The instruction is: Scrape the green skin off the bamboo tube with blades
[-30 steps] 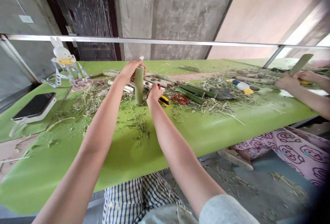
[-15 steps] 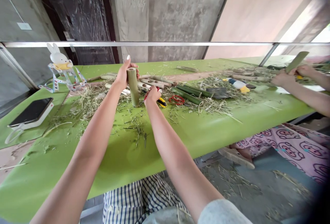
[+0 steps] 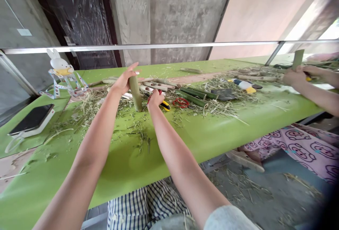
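Note:
A pale green bamboo tube (image 3: 135, 94) stands on end on the green tabletop, leaning slightly. My left hand (image 3: 124, 81) holds its upper end, the thumb lying across the top so that the opening is covered. Just right of the tube's lower half, my right hand (image 3: 156, 99) is closed round a red-handled tool (image 3: 159, 91); its working end is mostly hidden. A yellow and black utility knife (image 3: 166, 105) lies beside that hand. Right of it are a red looped item (image 3: 180, 102) and several dark green bamboo pieces (image 3: 194, 97).
Shavings (image 3: 90, 104) and cut bamboo sticks (image 3: 159, 85) litter the green table (image 3: 185, 134). At left are a phone (image 3: 33, 118) and a rabbit figure (image 3: 58, 62) on a strapped stand. A co-worker's hands (image 3: 293, 76) hold another bamboo piece (image 3: 298, 58) at right.
My left thumb has come down over the top of the tube, and the tube has tipped slightly. My right hand stays nearly in place. The co-worker's bamboo piece is more upright.

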`<state>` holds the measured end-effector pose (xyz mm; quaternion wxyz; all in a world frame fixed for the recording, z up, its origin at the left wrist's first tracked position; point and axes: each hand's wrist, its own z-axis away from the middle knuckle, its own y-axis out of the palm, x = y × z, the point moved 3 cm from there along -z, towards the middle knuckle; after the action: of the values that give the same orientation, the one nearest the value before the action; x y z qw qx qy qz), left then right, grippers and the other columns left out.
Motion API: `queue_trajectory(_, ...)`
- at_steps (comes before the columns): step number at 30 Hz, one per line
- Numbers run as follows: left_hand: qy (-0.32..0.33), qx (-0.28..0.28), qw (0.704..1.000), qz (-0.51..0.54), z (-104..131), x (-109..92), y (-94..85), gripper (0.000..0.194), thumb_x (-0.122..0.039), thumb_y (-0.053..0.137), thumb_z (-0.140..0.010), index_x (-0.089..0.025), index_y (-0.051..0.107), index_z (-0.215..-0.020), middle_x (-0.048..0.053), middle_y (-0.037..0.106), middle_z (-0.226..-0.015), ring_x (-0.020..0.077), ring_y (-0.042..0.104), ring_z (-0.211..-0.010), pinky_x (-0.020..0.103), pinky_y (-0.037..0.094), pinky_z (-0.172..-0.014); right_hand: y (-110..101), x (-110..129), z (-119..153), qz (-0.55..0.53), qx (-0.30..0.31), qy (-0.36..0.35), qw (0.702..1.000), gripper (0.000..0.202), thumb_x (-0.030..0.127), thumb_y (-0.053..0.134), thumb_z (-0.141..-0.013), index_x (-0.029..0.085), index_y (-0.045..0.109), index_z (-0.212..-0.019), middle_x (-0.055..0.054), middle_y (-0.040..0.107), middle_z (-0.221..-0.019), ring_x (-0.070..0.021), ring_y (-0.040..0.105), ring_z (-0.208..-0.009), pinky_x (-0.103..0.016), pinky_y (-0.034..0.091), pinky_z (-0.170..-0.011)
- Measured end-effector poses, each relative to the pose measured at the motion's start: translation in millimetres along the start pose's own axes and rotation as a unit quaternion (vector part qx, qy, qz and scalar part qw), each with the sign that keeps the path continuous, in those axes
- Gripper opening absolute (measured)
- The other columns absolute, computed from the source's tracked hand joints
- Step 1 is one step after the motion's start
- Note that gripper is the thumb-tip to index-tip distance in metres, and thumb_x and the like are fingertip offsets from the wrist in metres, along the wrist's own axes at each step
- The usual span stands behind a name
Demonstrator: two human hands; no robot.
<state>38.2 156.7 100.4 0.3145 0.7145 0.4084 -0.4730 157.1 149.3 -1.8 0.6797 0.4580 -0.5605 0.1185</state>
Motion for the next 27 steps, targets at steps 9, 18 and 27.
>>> queue_trajectory(9,0.024,-0.039,0.997,0.061,-5.5,7.8,16.4,0.005,-0.024,0.051,-0.065,-0.021,0.048,-0.065,-0.004,0.046,-0.048,0.0076,0.043,-0.039,0.021,0.038,-0.044,4.0,-5.8,10.6,0.002,-0.045,0.019,0.999,0.012,0.025,0.045,-0.072,0.021,0.042,-0.061,0.007,0.034,-0.047,-0.0101,0.038,-0.044,-0.020,0.034,-0.041)
queue_trajectory(18,0.034,-0.045,0.996,0.072,-6.6,10.0,14.8,0.005,-0.025,0.050,-0.064,-0.021,0.047,-0.063,-0.004,0.044,-0.045,0.0078,0.040,-0.038,0.021,0.035,-0.041,5.4,-5.9,7.6,0.005,-0.046,0.015,0.999,0.010,0.023,0.044,-0.073,0.021,0.044,-0.063,0.006,0.035,-0.048,-0.0105,0.040,-0.046,-0.020,0.035,-0.041)
queue_trajectory(27,0.010,-0.087,0.990,0.108,-6.0,10.2,2.2,0.015,-0.031,0.054,-0.067,-0.021,0.045,-0.062,-0.005,0.043,-0.045,0.0077,0.041,-0.037,0.022,0.038,-0.041,4.8,-0.7,0.0,0.003,-0.063,0.009,0.998,0.010,0.021,0.042,-0.074,0.020,0.045,-0.065,0.006,0.037,-0.050,-0.0095,0.041,-0.045,-0.020,0.035,-0.040)
